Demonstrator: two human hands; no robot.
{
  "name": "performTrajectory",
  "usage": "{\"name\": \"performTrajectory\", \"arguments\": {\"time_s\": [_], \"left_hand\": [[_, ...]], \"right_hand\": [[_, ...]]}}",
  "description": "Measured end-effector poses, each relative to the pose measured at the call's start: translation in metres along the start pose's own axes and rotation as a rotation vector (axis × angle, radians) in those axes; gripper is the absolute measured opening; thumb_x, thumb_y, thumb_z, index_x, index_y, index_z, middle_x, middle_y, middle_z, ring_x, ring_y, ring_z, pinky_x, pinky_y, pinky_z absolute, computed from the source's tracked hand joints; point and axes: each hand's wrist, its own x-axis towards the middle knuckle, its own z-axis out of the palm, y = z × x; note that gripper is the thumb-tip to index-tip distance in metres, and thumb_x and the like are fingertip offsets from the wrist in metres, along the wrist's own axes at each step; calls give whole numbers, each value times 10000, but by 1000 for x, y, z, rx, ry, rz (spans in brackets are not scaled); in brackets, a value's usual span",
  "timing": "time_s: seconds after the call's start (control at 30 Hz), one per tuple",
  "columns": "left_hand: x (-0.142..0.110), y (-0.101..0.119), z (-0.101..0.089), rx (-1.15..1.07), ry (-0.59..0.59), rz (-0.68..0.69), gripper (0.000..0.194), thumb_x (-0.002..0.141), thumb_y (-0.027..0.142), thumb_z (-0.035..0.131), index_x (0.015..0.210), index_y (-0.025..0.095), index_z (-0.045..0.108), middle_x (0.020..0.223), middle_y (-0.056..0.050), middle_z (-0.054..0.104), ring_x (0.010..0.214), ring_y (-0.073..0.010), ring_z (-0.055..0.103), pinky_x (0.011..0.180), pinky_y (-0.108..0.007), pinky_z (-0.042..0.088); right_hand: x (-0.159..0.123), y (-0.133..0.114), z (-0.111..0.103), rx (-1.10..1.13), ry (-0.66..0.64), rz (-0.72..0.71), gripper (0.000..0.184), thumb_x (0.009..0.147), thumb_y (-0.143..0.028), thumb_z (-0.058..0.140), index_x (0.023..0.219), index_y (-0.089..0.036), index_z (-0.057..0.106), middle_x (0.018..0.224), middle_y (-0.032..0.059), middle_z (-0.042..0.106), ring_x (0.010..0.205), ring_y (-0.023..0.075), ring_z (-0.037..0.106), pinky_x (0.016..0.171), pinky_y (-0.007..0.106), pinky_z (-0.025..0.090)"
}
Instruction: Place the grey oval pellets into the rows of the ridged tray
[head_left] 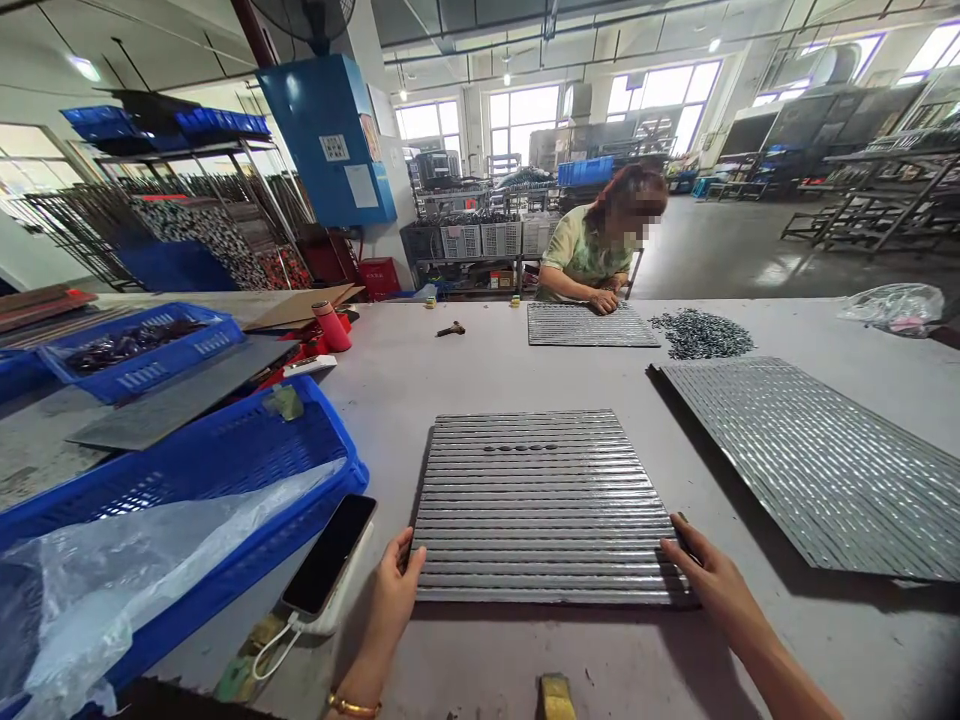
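A square ribbed metal tray (544, 505) lies flat on the grey table in front of me, with a short row of small dark pieces (520, 448) in one groove near its far edge. My left hand (395, 590) grips the tray's near left corner, thumb on top. My right hand (701, 570) holds the near right corner, fingers curled along the edge.
A phone (330, 553) on a charging cable lies left of the tray beside a blue crate (225, 470) holding clear plastic. A larger ribbed panel (817, 465) lies to the right. Across the table a person works at another tray (591, 325) beside a pile of small metal parts (701, 334).
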Motion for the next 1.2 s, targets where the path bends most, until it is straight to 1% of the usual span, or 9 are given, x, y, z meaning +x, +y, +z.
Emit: {"name": "performTrajectory", "arguments": {"time_s": [0.13,0.37,0.57,0.73,0.9,1.07,1.2], "left_hand": [[-2,-1,0,11,-11,18,470,730,350,698,1140,132,625,1285,-188,670,1248,-298,617,1118,-451,443],[-3,2,1,40,-9,2,442,742,337,697,1135,143,638,1266,-167,686,1227,-281,634,1096,-412,469],[-3,2,2,0,-17,10,447,739,323,699,1141,139,631,1288,-178,673,1254,-291,614,1128,-444,435],[-5,2,1,10,-6,14,435,745,313,700,1140,143,633,1270,-178,682,1237,-295,626,1104,-446,460],[-8,4,-1,54,-31,7,427,798,305,669,1191,148,620,1303,-165,668,1262,-279,610,1116,-435,450],[-5,0,1,37,-19,8,390,820,268,640,1188,142,609,1304,-170,666,1254,-266,615,1127,-438,437],[-2,-2,1,57,-18,1,370,829,241,622,1184,136,608,1308,-167,663,1253,-248,617,1121,-412,444]], "right_hand": [[2,5,0,-22,-17,-9,920,722,-686,597,1453,-133,512,1500,121,498,1425,337,421,1196,437,321],[3,11,0,-17,-1,-33,874,739,-675,604,1441,-160,531,1509,103,494,1428,329,418,1208,441,296],[0,7,1,-18,-6,-9,897,736,-686,600,1456,-158,515,1522,108,477,1440,318,402,1211,427,289],[-1,5,-1,3,4,-8,861,721,-668,632,1437,-196,544,1505,90,501,1422,332,427,1194,442,322],[-2,3,-1,14,19,7,837,709,-644,663,1415,-204,572,1487,85,521,1403,355,446,1181,478,339],[-1,5,0,40,23,-17,810,714,-626,665,1405,-212,582,1480,78,531,1403,339,450,1185,456,340],[0,5,0,16,24,-18,837,703,-645,651,1401,-188,582,1480,92,528,1408,336,444,1189,440,336]]}}
